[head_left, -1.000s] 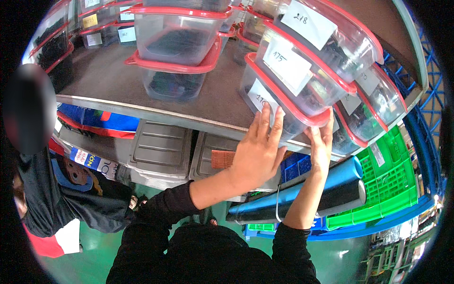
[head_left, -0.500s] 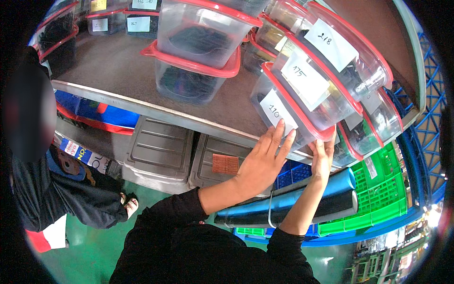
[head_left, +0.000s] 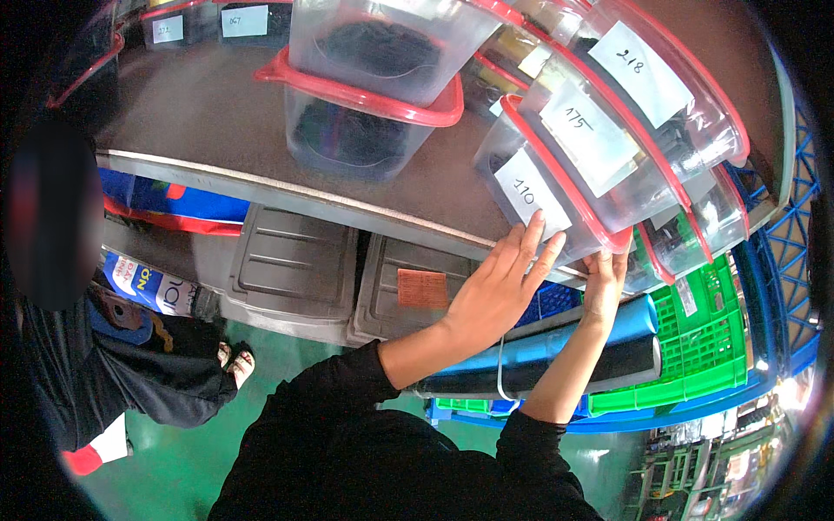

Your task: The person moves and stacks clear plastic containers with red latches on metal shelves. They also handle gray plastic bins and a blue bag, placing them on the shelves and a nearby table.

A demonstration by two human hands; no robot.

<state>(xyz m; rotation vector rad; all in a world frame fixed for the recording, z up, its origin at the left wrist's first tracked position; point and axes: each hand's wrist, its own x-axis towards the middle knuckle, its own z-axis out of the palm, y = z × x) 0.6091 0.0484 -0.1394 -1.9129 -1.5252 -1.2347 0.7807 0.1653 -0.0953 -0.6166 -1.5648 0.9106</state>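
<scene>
At the shelf's right front, clear plastic boxes with red lids are stacked at a slant. The lowest front box (head_left: pixel 508 156) has a white handwritten label (head_left: pixel 526 189). My left hand (head_left: pixel 499 282) lies against that box's front, fingers stretched out, with fingertips on the label's lower part. Beside it, my right hand (head_left: pixel 604 282) reaches up to the box's right corner, just under the red lid. Its fingers extend along the box, and the fingertips are partly hidden there. Another labelled box (head_left: pixel 599 130) sits on top, and a further one (head_left: pixel 651 78) higher up. Dark contents show through the plastic.
Another stack of clear boxes (head_left: pixel 360 130) stands left on the brown shelf (head_left: pixel 208 113). Lidded grey bins (head_left: pixel 291 260) sit below its edge. Blue and black rolls (head_left: pixel 539 347) and a green crate (head_left: pixel 695 339) lie under my arms. A person in dark clothes (head_left: pixel 130 365) is at left.
The view has shifted slightly, so the box stacks appear farther right and larger. Both hands appear a little farther right and keep touching the same lower box.
</scene>
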